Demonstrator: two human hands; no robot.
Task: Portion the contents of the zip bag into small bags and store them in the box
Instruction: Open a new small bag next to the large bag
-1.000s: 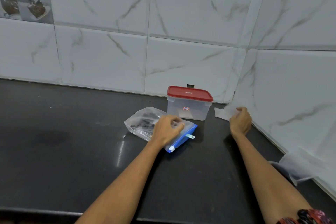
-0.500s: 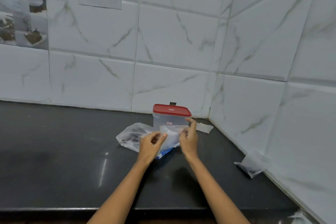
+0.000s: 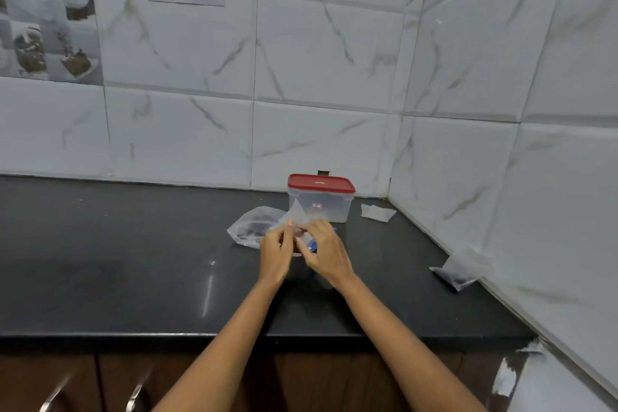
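Marble-tiled corner, dark table (image 3: pixel 100 261). Both hands have met since a second ago: left hand (image 3: pixel 276 252) and right hand (image 3: pixel 326 256) pinch a small bag (image 3: pixel 301 216) over the zip bag (image 3: pixel 249 227), beside the closed box (image 3: pixel 321 199); filling seems next.

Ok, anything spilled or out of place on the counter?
No spill shows. One filled small bag lies apart by the right wall, not in the box, whose red lid is on. An empty bag lies right of the box. Both hands hold another small bag over the zip bag.
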